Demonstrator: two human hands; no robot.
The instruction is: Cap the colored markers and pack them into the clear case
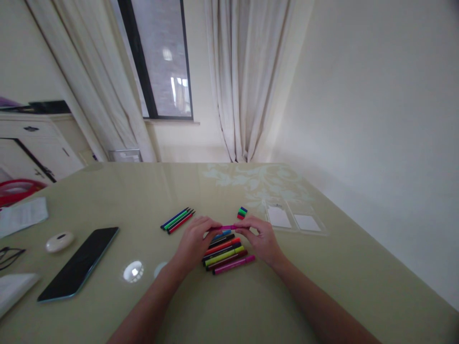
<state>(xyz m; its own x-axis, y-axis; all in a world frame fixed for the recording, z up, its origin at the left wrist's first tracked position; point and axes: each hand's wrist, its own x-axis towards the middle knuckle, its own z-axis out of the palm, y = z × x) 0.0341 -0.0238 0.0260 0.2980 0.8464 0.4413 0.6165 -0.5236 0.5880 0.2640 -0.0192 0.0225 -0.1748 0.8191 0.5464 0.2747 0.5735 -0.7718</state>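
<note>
A magenta felt-tip pen is stretched level between my two hands above the table. My left hand pinches one end, and my right hand pinches the other end. Below the hands lies a row of capped markers, among them a yellow-green marker, a brown one and a pink one nearest me. Fingers partly cover the far markers. Left of my left hand, several uncapped markers lie side by side with tips pointing away. Beyond my right hand sits a small group of loose caps.
At the right lies a clear plastic case with white inserts. A black-screened phone, a white oval object, glasses and papers occupy the table's left side. A wall borders the right edge.
</note>
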